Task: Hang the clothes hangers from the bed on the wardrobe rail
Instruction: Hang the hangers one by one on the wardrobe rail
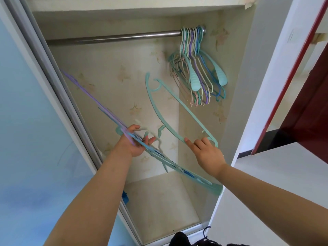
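We face the open wardrobe [110, 86], its papered back wall bare under the steel rail [113, 37] that runs across the top. At the rail's right end hangs a tight cluster of hung hangers [194, 68] in teal, purple, cream and blue. Lower down, our left hand [134, 142] grips a fanned bundle of hangers [106, 112], purple and teal, which slants from upper left past the palm to lower right. Our right hand [207, 151] holds the lower end of a single teal hanger [159, 110], fingers curled around its tip, forefinger stretched along the bar; it rises up and left from the hand, apparently apart from the bundle, though motion blur makes that uncertain.
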